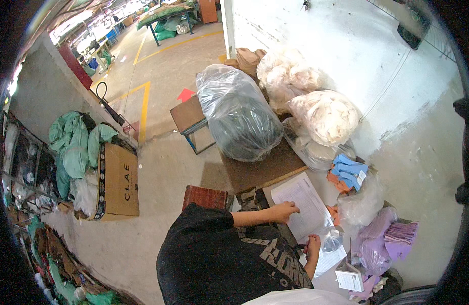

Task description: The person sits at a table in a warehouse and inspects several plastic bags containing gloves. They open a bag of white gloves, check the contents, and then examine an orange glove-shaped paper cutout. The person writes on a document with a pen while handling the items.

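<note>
The open book (pixel 306 201) is lying below and left of the blue fabric bundle (pixel 350 172), its long axis slanting from upper left to lower right. The left grip (pixel 285 211) is resting nearer, over its left edge; the right grip (pixel 312 244) is curling beside its lower part, and whether either is pinching anything, I cannot tell.

Left hand (pixel 285 211): over a paper booklet (pixel 304 197)
Right hand (pixel 312 246): curled, beside a clear plastic object (pixel 332 241)
Beyond left hand: clear-bagged dark bundle (pixel 244 122)
Right of right hand: purple cloth (pixel 374 235)
</note>
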The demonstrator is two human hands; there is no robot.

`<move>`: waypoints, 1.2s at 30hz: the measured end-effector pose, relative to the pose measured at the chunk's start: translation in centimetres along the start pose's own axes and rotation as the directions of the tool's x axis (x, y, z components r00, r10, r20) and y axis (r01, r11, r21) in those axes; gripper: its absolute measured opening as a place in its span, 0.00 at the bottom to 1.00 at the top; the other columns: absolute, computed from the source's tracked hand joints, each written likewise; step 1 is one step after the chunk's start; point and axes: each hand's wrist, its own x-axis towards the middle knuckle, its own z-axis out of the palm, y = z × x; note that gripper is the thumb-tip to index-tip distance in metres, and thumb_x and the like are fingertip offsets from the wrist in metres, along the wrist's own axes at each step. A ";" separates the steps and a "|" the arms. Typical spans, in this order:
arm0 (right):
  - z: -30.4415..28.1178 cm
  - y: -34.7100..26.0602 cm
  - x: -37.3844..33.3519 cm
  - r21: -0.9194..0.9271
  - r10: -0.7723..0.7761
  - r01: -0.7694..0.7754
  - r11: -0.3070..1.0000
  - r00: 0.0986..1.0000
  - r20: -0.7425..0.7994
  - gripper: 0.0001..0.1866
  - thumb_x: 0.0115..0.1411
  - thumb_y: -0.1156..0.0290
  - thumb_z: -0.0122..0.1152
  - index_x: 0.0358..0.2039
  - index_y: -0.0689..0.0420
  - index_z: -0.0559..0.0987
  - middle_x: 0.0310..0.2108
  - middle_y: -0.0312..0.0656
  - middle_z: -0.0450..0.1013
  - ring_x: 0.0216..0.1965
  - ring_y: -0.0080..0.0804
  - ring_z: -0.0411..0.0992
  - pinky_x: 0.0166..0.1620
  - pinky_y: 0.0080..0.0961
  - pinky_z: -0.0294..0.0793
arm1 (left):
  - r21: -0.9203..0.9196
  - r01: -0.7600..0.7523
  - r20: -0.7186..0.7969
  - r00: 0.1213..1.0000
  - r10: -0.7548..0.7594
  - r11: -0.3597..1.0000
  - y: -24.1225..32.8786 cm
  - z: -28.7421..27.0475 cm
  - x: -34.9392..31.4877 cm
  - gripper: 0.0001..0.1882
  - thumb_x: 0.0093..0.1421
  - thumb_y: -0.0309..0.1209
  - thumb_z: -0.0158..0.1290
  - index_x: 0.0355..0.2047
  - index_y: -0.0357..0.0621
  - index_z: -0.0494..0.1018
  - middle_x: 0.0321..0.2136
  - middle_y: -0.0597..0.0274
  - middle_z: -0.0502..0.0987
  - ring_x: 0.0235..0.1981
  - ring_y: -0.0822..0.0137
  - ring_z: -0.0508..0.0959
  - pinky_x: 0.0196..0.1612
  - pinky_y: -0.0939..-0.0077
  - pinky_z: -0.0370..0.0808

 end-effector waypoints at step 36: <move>-4.4 8.1 -1.2 0.227 -0.107 0.099 0.969 0.994 0.022 0.14 0.62 0.64 0.68 0.43 0.59 0.78 0.22 0.45 0.78 0.09 0.30 0.67 0.13 0.29 0.65 | 0.339 0.427 -0.125 0.904 -0.409 0.839 7.3 6.1 -4.2 0.37 0.50 0.30 0.60 0.63 0.63 0.67 0.68 0.47 0.58 0.59 0.38 0.70 0.48 0.49 0.82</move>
